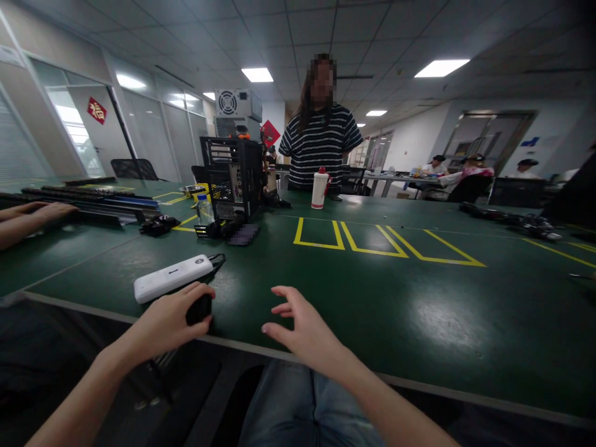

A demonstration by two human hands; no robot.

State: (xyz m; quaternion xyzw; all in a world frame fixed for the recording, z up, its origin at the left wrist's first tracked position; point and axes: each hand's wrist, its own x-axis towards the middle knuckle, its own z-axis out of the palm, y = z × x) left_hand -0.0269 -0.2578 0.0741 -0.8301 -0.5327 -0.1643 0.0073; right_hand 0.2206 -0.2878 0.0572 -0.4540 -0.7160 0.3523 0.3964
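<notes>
At the near edge of the green table (261,279), my left hand (174,316) is closed around a small black object (199,309), whose kind I cannot make out. Just beyond that hand lies a long white device (172,278) with rounded ends, a round dark spot and a black strap at its right end. My right hand (300,326) hovers over the table edge with its fingers apart and nothing in them. A gap of tabletop separates the two hands.
Yellow tape outlines (372,239) mark the table ahead. An open black computer case (233,174), a clear bottle (203,211) and a white red-capped bottle (319,189) stand farther back. Another person's hands (44,214) rest at left beside dark metal strips (93,202). A person (321,143) stands opposite.
</notes>
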